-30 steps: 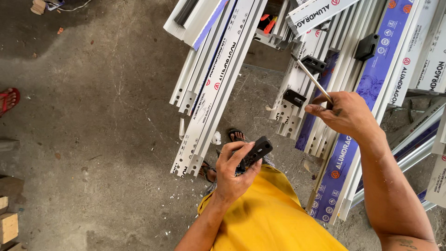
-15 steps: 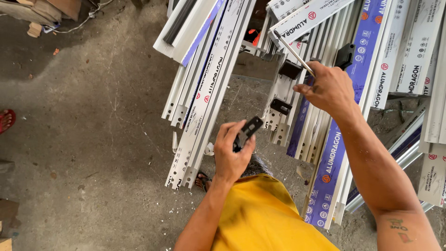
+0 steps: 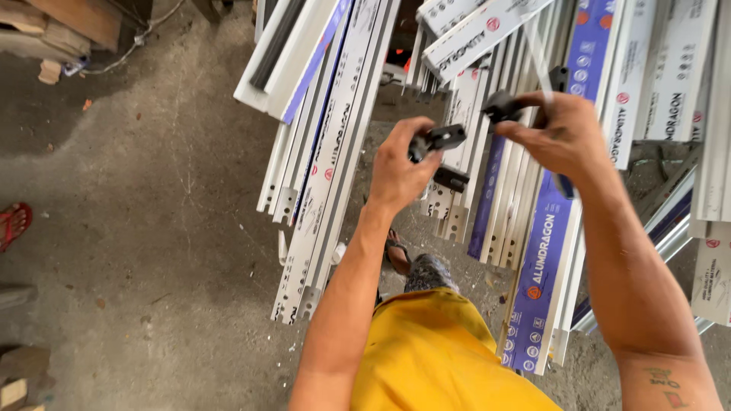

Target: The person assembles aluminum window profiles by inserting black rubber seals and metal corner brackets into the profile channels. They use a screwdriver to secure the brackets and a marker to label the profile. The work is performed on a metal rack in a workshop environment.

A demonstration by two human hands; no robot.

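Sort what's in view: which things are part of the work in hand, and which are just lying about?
In hand: left hand holding black bracket; right hand holding another black piece; white profiles beneath.
Lying about: red sandal, wood scraps, concrete floor.

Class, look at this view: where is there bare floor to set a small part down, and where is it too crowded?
The concrete floor is bare left of the white profile bundle, between the wood scraps above and the red sandal. It is crowded at right, where stacked profiles lie under the left hand and right hand, each holding a black fitting.
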